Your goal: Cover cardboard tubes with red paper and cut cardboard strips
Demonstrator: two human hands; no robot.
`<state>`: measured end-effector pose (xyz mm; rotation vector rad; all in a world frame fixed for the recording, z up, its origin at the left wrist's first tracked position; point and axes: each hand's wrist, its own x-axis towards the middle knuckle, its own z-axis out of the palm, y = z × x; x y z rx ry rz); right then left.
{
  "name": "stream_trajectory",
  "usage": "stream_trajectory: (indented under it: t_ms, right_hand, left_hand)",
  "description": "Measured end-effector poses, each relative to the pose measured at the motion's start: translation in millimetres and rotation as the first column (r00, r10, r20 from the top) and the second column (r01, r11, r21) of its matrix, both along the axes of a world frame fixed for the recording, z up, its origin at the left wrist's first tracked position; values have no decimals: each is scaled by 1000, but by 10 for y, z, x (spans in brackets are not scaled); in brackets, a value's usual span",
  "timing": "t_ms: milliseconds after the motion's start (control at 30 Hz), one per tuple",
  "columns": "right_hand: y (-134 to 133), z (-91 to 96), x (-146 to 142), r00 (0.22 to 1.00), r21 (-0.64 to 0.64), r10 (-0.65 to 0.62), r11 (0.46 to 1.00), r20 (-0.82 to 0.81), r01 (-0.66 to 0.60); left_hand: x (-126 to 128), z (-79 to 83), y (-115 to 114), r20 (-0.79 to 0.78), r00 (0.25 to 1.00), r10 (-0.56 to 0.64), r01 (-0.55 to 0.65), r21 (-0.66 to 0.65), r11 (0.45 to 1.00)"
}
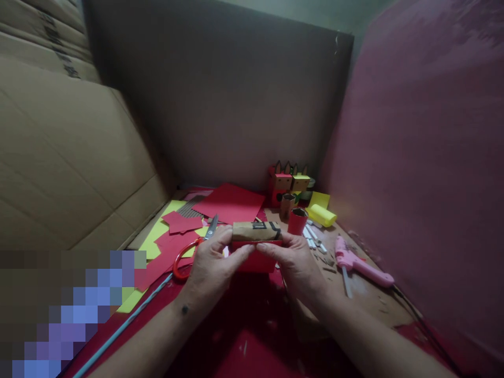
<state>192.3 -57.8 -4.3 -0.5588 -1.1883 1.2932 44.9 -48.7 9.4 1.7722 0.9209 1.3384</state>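
Between both hands is a brown cardboard roll (252, 231) with black print, partly wrapped in red paper (255, 264). My left hand (216, 257) grips its left end, thumb pressed along the red paper's upper edge. At the right end my right hand (296, 258) is closed on the same roll, its thumb meeting the left one near the middle. Fingers behind the roll are hidden. Just left of my left hand lie red-handled scissors (181, 269), blades pointing away. Beyond my right hand stands a red-covered tube (297, 222), with a bare brown tube (287, 206) behind it.
Red paper sheets (232, 202) and yellow pieces lie at left. Two animal-faced figures (282, 184) stand at the back. A pink glue gun (354, 261) rests on cardboard at right, near white sticks and a yellow roll (323, 215). Cardboard and a pink wall enclose the sides.
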Motion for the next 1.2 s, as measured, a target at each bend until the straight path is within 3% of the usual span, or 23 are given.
stream_trajectory:
  t_ms: [267, 567, 733, 967, 1200]
  right_hand:
    - [10, 29, 22, 998, 41, 44, 998, 46, -46]
    - [78, 4, 105, 987, 41, 66, 996, 147, -73]
    - [76, 17, 149, 977, 25, 205, 978, 65, -207]
    - [80, -7, 110, 983, 98, 17, 995, 182, -35]
    - [88, -5, 135, 990, 34, 39, 998, 137, -44]
  left_hand:
    - [-27, -25, 32, 103, 994, -37, 49, -123, 991]
    - [-67, 26, 46, 191, 977, -91, 123, -159, 980]
    - [-67, 30, 59, 219, 972, -88, 129, -180, 975]
    - [-51, -73, 119, 115, 993, -8, 24, -139, 990]
    - [-80, 2, 74, 72, 997, -23, 31, -111, 993]
